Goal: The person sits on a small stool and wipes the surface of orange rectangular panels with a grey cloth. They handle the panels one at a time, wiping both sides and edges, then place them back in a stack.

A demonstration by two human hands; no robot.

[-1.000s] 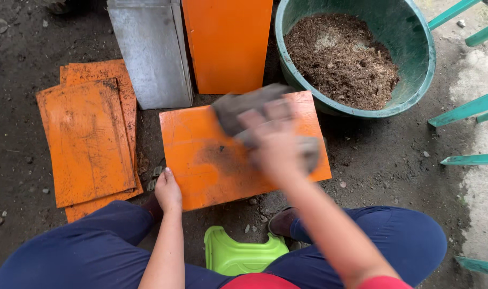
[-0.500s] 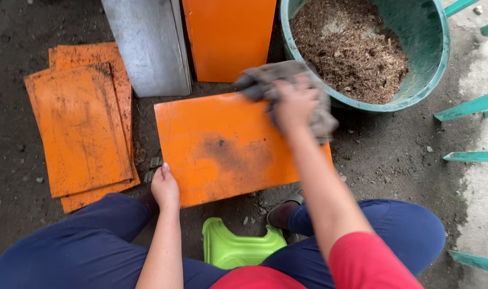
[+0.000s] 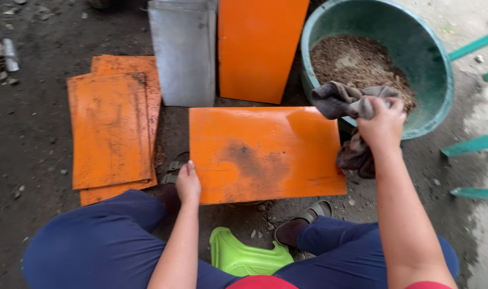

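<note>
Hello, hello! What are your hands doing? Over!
Right hand grips grey rag above green tub. Left hand steadies smudged orange panel. Nothing blocking.

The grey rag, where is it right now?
The grey rag is bunched in the right hand, at the right end of the orange panel, beside the green tub.

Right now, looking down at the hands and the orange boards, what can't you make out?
- Lower board in the stack, head view: mostly hidden under the top board.
- Grey panel and upright orange board: tops cut off by the upper edge.
- Right hand: palm side hidden in the rag.
- Basin: depth of the brown fill cannot be told.
- Left hand: fingertips hidden at the smudged board corner.
</note>
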